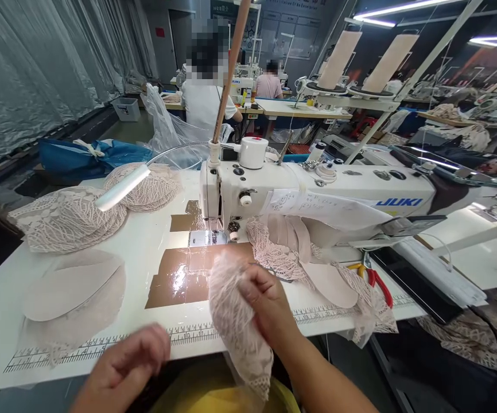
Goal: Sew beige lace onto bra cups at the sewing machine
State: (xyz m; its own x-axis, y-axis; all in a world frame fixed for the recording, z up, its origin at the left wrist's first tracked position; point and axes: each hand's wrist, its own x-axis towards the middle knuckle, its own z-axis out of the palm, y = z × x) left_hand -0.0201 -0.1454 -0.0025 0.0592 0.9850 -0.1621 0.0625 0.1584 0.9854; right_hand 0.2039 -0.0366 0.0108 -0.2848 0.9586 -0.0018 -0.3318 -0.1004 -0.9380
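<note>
Limply, pale-pink netted lace hangs, pinched by right hand; left hand loosely parted.

This was a sewing workshop: a JUKI sewing machine stood on the table at three o'clock, lace piles at nine. Towards twelve o'clock, people were at further tables with more machines.

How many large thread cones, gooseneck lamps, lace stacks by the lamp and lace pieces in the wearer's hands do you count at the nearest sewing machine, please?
Large thread cones: 2
Gooseneck lamp: 1
Lace stacks by the lamp: 2
Lace piece in the right hand: 1
Total: 6
</note>
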